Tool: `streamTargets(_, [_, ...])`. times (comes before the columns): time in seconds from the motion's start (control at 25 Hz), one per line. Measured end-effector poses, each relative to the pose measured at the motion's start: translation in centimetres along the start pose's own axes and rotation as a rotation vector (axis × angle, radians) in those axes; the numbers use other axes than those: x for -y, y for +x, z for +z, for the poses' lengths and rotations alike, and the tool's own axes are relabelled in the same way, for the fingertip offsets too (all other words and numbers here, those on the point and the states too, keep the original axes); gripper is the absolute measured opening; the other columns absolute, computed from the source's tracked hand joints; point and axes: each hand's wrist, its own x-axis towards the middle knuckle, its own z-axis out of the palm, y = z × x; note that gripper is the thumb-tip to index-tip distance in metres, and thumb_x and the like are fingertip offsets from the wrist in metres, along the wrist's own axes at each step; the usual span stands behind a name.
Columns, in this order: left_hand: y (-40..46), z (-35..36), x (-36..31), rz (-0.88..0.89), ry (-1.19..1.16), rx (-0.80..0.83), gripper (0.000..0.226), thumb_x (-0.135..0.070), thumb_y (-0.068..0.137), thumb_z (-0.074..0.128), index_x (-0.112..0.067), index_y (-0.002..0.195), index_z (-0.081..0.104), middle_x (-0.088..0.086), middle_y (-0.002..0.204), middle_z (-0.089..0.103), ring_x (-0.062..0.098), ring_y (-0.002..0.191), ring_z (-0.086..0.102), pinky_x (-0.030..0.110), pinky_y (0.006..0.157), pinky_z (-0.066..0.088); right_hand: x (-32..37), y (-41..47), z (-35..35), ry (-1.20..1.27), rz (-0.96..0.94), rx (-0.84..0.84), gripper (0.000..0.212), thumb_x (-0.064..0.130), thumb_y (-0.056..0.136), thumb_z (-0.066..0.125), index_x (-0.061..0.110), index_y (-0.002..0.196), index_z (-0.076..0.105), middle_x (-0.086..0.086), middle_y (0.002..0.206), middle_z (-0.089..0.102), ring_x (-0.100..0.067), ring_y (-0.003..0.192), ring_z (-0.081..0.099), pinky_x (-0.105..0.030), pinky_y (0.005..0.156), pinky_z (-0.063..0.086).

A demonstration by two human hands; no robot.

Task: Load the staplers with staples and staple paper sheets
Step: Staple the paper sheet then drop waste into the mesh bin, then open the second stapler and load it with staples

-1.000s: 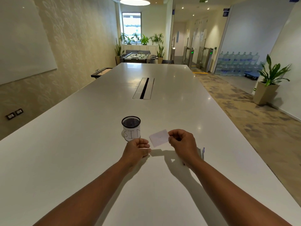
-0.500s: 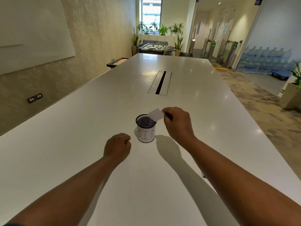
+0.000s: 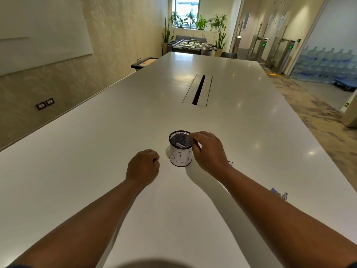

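Our left hand (image 3: 143,168) rests curled in a fist, holding nothing. At its two o'clock, our right hand (image 3: 209,151) hovers, fingers loosely bent, forearms outstretched.

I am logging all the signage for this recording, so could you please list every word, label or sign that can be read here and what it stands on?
"BIN": handwritten on the white paper label wrapped round the black mesh cup on the white table.
Green arrow signs, no words: on the turnstile gates at the far right.
Small green sign at the right edge: too small to read.
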Motion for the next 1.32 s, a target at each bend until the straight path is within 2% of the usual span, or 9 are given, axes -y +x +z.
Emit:
streamTargets(0.2, [-0.7, 0.0, -0.3, 0.031, 0.097, 0.004, 0.016, -0.010, 0.088, 0.055, -0.016, 0.083, 0.069, -0.004, 0.089, 0.067, 0.022, 0.084, 0.059, 0.032, 0.061, 0.049, -2.3, -3.8, -2.4, -0.002, 0.111, -0.065, 0.028, 0.003, 0.092, 0.058, 0.010, 0.113, 0.074, -0.007, 0.110, 0.075, -0.027, 0.102, 0.067, -0.038, 0.088, 0.054])
streamTargets(0.44, [-2.4, -0.1, -1.8, 0.127, 0.149, 0.024, 0.014, -0.011, 0.087, 0.058, -0.016, 0.074, 0.063, -0.003, 0.075, 0.060, 0.022, 0.072, 0.055, 0.030, 0.053, 0.042, -5.7, -9.6, -6.7, -0.044, 0.415, -0.108, 0.027, 0.004, 0.089, 0.061, 0.010, 0.112, 0.073, -0.008, 0.106, 0.073, -0.028, 0.098, 0.067, -0.031, 0.082, 0.046])
streamTargets(0.56, [-3.7, 0.2, -3.5, 0.170, 0.113, 0.043, 0.015, -0.011, 0.086, 0.058, -0.017, 0.073, 0.062, -0.005, 0.073, 0.059, 0.020, 0.070, 0.051, 0.029, 0.053, 0.039, -6.6, -12.2, -8.4, -0.063, 0.570, -0.102, 0.036, 0.013, 0.092, 0.064, 0.010, 0.128, 0.066, -0.005, 0.126, 0.068, -0.022, 0.114, 0.063, -0.024, 0.090, 0.039])
streamTargets(0.72, [-5.3, 1.3, -6.5, 0.220, 0.043, 0.082, 0.018, -0.011, 0.085, 0.056, -0.020, 0.070, 0.056, -0.007, 0.071, 0.054, 0.018, 0.070, 0.048, 0.030, 0.053, 0.036, -6.9, -14.8, -8.9, -0.058, 0.644, -0.087, 0.044, 0.019, 0.091, 0.067, 0.009, 0.133, 0.062, -0.007, 0.133, 0.065, -0.022, 0.123, 0.059, -0.031, 0.103, 0.042])
streamTargets(0.88, [-6.7, 3.0, -9.9, 0.302, -0.054, 0.141, 0.016, -0.007, 0.084, 0.056, -0.017, 0.078, 0.067, -0.005, 0.080, 0.063, 0.021, 0.077, 0.055, 0.038, 0.062, 0.050, -6.5, -16.1, -8.5, -0.104, 0.639, -0.076, 0.038, 0.023, 0.090, 0.066, 0.006, 0.124, 0.065, -0.011, 0.123, 0.068, -0.027, 0.115, 0.062, -0.036, 0.096, 0.046])
streamTargets(1.0, [-7.3, 4.6, -12.4, 0.315, -0.132, 0.189, 0.023, 0.000, 0.083, 0.055, -0.019, 0.082, 0.069, -0.006, 0.085, 0.065, 0.020, 0.081, 0.055, 0.041, 0.066, 0.052, -6.3, -16.5, -8.4, -0.120, 0.650, -0.042, 0.032, 0.023, 0.085, 0.067, 0.004, 0.111, 0.065, -0.012, 0.112, 0.067, -0.032, 0.106, 0.061, -0.042, 0.089, 0.050])
streamTargets(1.12, [-7.7, 6.1, -14.8, 0.360, -0.216, 0.232, 0.030, 0.004, 0.083, 0.052, -0.021, 0.086, 0.070, -0.007, 0.089, 0.066, 0.020, 0.085, 0.056, 0.043, 0.072, 0.053, -6.3, -16.8, -8.2, -0.117, 0.656, -0.024, 0.029, 0.025, 0.083, 0.068, 0.010, 0.108, 0.061, -0.006, 0.107, 0.063, -0.028, 0.103, 0.058, -0.038, 0.084, 0.048])
streamTargets(1.2, [-8.0, 6.6, -16.1, 0.402, -0.246, 0.262, 0.034, 0.001, 0.085, 0.051, -0.023, 0.096, 0.072, -0.008, 0.097, 0.069, 0.018, 0.090, 0.056, 0.039, 0.078, 0.052, -6.2, -17.0, -7.9, -0.110, 0.659, -0.023, 0.028, 0.024, 0.083, 0.070, 0.012, 0.107, 0.061, -0.003, 0.104, 0.061, -0.024, 0.102, 0.054, -0.036, 0.084, 0.046])
streamTargets(1.32, [-8.2, 7.1, -16.6, 0.423, -0.262, 0.271, 0.038, -0.006, 0.090, 0.051, -0.025, 0.118, 0.069, -0.008, 0.114, 0.070, 0.016, 0.102, 0.060, 0.034, 0.089, 0.052, -6.2, -17.5, -6.9, -0.067, 0.619, -0.090, 0.013, 0.010, 0.082, 0.064, 0.017, 0.083, 0.053, 0.004, 0.081, 0.054, -0.018, 0.080, 0.049, -0.030, 0.071, 0.038])
